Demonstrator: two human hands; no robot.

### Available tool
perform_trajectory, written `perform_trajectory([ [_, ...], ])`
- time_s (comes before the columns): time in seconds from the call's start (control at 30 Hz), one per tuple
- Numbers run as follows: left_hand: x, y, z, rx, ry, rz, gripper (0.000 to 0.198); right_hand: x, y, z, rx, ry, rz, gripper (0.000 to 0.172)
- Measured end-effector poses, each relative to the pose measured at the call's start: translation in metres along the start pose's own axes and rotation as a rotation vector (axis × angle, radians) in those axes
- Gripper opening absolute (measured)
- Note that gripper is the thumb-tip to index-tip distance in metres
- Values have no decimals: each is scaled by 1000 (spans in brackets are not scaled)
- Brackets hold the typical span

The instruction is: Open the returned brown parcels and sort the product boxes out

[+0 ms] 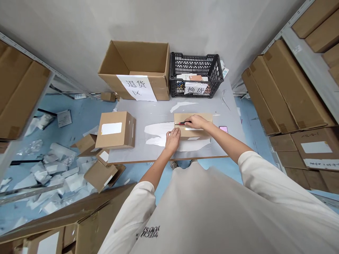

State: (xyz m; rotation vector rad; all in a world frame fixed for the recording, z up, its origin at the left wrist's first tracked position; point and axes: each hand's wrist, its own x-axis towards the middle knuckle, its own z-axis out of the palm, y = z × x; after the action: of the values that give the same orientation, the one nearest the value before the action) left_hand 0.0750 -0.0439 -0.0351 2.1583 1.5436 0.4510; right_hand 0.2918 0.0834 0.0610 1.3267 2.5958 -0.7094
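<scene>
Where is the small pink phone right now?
In the head view, the small pink phone lies on the grey table, right side, just right of the flat brown cardboard box under the right hand.

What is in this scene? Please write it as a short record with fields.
left: left hand presses the left end of the flat parcel
right: right hand grips a red cutter on the parcel top
table: grey table, closed box at left, pink phone at right
back: open carton and black crate, each with a paper sign
</scene>
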Motion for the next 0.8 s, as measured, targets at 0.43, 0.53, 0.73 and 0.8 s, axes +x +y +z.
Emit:
perform_trajectory([
  [0.43,-2,13,-7,55,26,-69,64,-48,50,-10,-27,-18,197,36],
  [0.53,-2,15,-7,118,32,-86,58,-67,61,-21,-77,-70,251,38],
  [0.73,-1,23,-9,246,23,-118,53,-103,83,-36,-127,-139,348,40],
  [0.8,0,26,-10,263,20,-132,54,-113,92,-38,-106,-129,367,40],
])
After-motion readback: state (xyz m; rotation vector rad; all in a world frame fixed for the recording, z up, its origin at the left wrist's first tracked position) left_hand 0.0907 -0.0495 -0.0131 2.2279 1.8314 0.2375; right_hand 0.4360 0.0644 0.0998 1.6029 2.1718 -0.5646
